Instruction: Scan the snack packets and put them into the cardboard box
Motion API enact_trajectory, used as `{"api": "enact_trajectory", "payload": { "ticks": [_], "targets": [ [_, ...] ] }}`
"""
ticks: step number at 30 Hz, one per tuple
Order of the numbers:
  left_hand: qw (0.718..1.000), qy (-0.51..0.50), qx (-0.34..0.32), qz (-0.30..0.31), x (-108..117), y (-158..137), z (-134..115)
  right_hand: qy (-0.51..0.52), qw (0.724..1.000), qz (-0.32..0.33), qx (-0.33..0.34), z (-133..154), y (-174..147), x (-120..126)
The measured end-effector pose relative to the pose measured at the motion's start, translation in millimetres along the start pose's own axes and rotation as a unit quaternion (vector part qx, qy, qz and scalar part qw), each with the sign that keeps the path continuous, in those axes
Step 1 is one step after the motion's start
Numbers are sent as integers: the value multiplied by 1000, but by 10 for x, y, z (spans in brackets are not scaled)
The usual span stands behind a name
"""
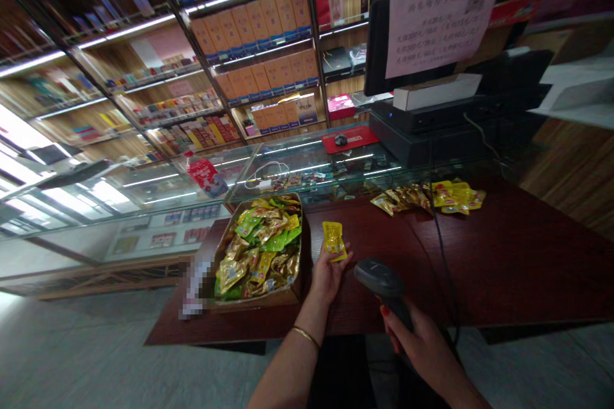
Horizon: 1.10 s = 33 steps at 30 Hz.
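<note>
My left hand (pixel 330 271) holds a small yellow snack packet (pixel 334 239) above the dark red table, its face turned up. In my right hand (pixel 407 332) is a black barcode scanner (pixel 384 278), gripped by its handle, its head tilted toward the packet but apart from it. Left of my left hand stands an open cardboard box (pixel 303 262) heaped with gold, green and yellow packets (pixel 263 239). Farther back on the right, a row of gold packets (pixel 405 198) and some yellow packets (pixel 458 196) lie on the table.
The wooden table (pixel 518 255) meets a glass display counter (pixel 297 172). On the counter are a red-labelled bottle (pixel 205 174), a white cable (pixel 263 184), a mouse (pixel 340 139) on a red mat and a monitor (pixel 377 45) with a paper sign. A black cord (pixel 441 249) crosses the table.
</note>
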<state>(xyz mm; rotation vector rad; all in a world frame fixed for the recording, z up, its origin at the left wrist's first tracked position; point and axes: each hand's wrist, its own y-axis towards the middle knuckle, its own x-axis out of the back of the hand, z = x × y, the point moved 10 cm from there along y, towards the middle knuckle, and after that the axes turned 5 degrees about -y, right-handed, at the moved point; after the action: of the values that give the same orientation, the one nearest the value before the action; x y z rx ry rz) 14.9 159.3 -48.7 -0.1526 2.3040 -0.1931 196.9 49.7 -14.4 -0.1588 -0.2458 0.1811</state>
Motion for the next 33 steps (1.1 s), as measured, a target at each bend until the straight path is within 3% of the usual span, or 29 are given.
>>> {"api": "enact_trajectory", "payload": {
  "ticks": [4, 8, 10, 15, 21, 28, 31, 33],
  "targets": [
    [988, 146, -45, -28, 21, 6, -17, 27, 999, -43, 13, -60, 145, 257],
    [935, 324, -117, -90, -100, 260, -152, 133, 987, -93, 11, -242, 370, 534],
    [919, 358, -126, -105, -217, 493, -155, 177, 978, -109, 3, -354, 456, 611],
    [879, 444, -115, -129, -489, 1063, -4, 203, 973, -109, 8, -456, 506, 636],
    [814, 560, -103, -118, -929, 1360, 277, 188, 977, -101, 16, -443, 507, 602],
    [759, 645, -83, -26, -1483, 1296, 495, 161, 980, -113, 17, -452, 454, 671],
    [741, 661, -121, -14, -1542, 1038, 225, 157, 980, -120, 5, -512, 432, 717],
    [716, 668, -202, 27, -1605, 711, -122, 155, 981, -117, -6, -534, 432, 725]
  ]
}}
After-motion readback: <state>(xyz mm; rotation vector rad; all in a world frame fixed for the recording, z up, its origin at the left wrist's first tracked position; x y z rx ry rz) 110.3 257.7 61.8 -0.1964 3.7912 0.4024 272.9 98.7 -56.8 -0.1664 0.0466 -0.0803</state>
